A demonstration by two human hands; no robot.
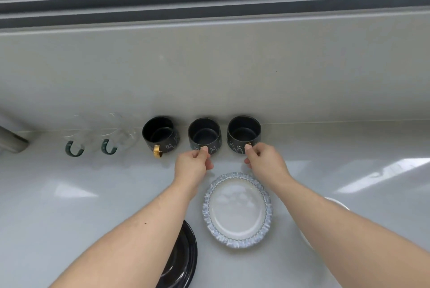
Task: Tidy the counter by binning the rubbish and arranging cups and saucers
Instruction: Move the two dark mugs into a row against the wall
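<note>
Three black cups with white cat drawings and gold handles stand in a row against the back wall: the left cup (160, 132), the middle cup (204, 132), the right cup (243, 132). My left hand (193, 164) pinches the middle cup's handle. The right cup's handle is pinched by my right hand (265, 159). Two clear glass cups with green handles, one (75, 145) and the other (114, 141), stand further left. A clear saucer with a blue frilled rim (237, 241) lies between my forearms. Black saucers (183, 262) sit stacked under my left forearm.
The white counter (69, 206) runs to a low back wall below a window sill. A grey pipe-like piece (11, 141) juts in at the far left. A white dish edge (337, 202) peeks from behind my right forearm.
</note>
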